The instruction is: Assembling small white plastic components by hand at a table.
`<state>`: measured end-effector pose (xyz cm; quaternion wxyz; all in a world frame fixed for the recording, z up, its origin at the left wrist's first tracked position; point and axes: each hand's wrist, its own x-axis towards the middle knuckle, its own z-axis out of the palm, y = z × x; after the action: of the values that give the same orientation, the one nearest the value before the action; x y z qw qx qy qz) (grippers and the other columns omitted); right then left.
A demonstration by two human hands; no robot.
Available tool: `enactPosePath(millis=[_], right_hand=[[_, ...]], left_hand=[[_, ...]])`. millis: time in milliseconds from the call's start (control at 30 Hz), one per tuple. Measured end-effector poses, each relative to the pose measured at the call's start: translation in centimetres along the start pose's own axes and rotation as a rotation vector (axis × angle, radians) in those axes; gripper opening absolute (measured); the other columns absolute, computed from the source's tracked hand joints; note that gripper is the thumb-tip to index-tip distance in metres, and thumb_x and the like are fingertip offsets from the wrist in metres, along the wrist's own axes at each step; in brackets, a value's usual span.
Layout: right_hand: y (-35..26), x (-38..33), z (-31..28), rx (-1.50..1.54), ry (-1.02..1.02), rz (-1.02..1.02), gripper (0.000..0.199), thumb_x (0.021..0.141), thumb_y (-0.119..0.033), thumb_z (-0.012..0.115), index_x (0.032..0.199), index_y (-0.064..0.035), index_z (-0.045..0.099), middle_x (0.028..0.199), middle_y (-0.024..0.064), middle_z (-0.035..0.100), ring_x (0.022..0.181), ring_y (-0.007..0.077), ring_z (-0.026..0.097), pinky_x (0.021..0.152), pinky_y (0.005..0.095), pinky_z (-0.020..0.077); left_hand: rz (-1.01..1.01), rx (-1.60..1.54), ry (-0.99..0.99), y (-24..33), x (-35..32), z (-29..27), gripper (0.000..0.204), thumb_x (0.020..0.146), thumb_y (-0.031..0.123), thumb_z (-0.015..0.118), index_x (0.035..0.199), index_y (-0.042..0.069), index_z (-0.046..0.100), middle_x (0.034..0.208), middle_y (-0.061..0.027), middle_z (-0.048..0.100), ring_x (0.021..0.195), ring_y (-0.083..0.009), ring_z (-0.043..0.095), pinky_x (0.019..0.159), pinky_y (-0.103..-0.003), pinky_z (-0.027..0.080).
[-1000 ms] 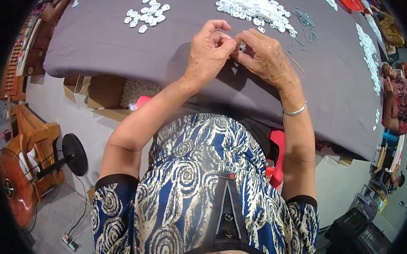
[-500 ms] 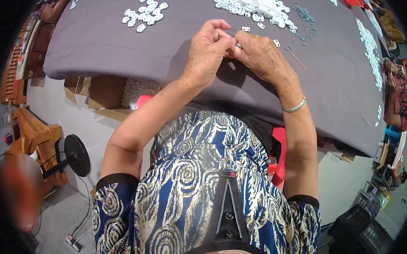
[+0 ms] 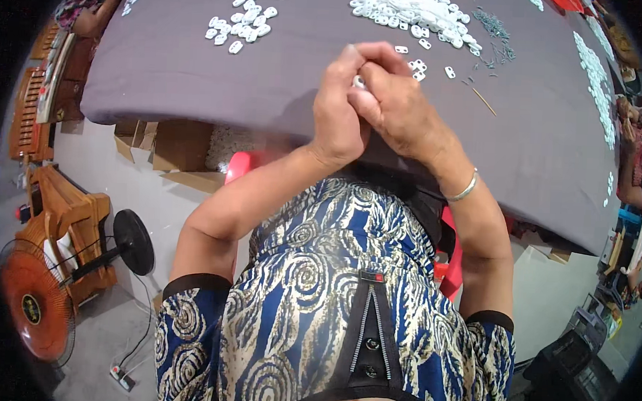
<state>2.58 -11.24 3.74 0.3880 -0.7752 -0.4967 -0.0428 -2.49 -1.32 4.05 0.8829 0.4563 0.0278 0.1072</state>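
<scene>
White shows where your hands meet: a small piece (image 3: 358, 82) is clamped between the thumb and curled forefinger of your right hand (image 3: 404, 111). Your left hand (image 3: 339, 112) curls against it; whether its fingers grip the piece too, I can't tell. Beyond, on the grey cloth (image 3: 169, 72), lie a white heap (image 3: 415, 12) and, nearer your right wrist, a thin stick (image 3: 484, 101).
</scene>
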Motion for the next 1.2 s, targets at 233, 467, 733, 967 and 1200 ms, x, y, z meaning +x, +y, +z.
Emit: enactPosePath(millis=[233, 467, 733, 967, 1200], right_hand=[[-0.6, 0.1, 1.9, 0.098, 0.069, 0.141, 0.026, 0.09, -0.028, 0.051, 0.085, -0.003, 0.052, 0.076, 0.0181, 0.06, 0.072, 0.0383, 0.059, 0.061, 0.0449, 0.048], [0.3, -0.1, 2.4, 0.058, 0.034, 0.15, 0.025, 0.091, -0.027, 0.048, 0.086, -0.0032, 0.049, 0.077, 0.0189, 0.06, 0.073, 0.0401, 0.059, 0.061, 0.0474, 0.0475], [1.2, -0.4, 2.9, 0.001, 0.034, 0.135, 0.021, 0.091, -0.023, 0.046, 0.086, -0.0033, 0.048, 0.075, 0.0198, 0.059, 0.071, 0.0412, 0.058, 0.06, 0.0485, 0.0464], [1.3, 0.2, 2.5, -0.04, 0.032, 0.076, 0.02, 0.093, -0.022, 0.044, 0.088, -0.0036, 0.049, 0.076, 0.0189, 0.059, 0.072, 0.04, 0.058, 0.06, 0.0475, 0.0463], [0.7, 0.4, 1.2, -0.118, 0.073, 0.188, 0.027, 0.09, -0.031, 0.052, 0.086, -0.0041, 0.049, 0.064, 0.0182, 0.059, 0.062, 0.0368, 0.061, 0.052, 0.0451, 0.048]], left_hand=[[-0.047, -0.035, 0.141, 0.0, 0.5, -0.6, 0.047, 0.093, 0.037, 0.027, 0.087, -0.001, 0.054, 0.085, -0.0162, 0.061, 0.085, -0.0238, 0.059, 0.083, -0.035, 0.046], [-0.044, -0.095, 0.172, -0.8, 1.1, -1.3, 0.044, 0.094, 0.039, 0.031, 0.085, 0.001, 0.052, 0.08, -0.0118, 0.057, 0.081, -0.0243, 0.059, 0.081, -0.036, 0.046], [-0.086, -0.16, 0.173, -1.3, 1.8, -1.6, 0.042, 0.096, 0.037, 0.029, 0.082, 0.003, 0.05, 0.077, -0.0104, 0.055, 0.079, -0.0243, 0.057, 0.083, -0.037, 0.045], [-0.069, -0.153, 0.203, -1.6, 2.5, -1.3, 0.046, 0.096, 0.037, 0.026, 0.08, 0.001, 0.05, 0.074, -0.0112, 0.055, 0.07, -0.0218, 0.058, 0.074, -0.035, 0.048], [-0.067, -0.17, 0.129, -0.5, 2.1, -0.6, 0.042, 0.095, 0.034, 0.03, 0.091, 0.0, 0.053, 0.087, -0.0106, 0.058, 0.085, -0.0198, 0.056, 0.083, -0.032, 0.044]])
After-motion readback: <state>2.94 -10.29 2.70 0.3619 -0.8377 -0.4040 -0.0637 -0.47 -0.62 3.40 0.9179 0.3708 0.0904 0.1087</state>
